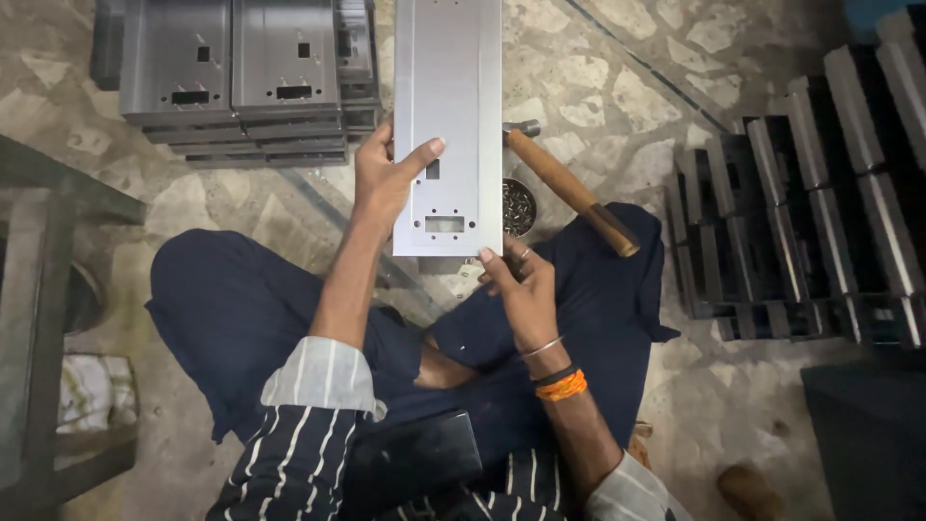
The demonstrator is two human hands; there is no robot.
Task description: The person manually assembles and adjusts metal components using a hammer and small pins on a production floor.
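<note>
I sit cross-legged on a stone floor. My left hand (384, 178) grips the left edge of a long grey sheet-metal panel (449, 106) with small cut-outs near its lower end, thumb laid across its face. My right hand (521, 285) touches the panel's bottom right corner with its fingertips. The panel is held upright in front of me, above my knees.
A wooden-handled hammer (569, 188) rests on my right knee. A small round tin of tiny parts (519, 205) sits behind the panel. Stacked grey metal panels (241, 77) lie at the upper left, rows of dark metal pieces (810, 212) at the right, a metal frame (39, 289) at the left.
</note>
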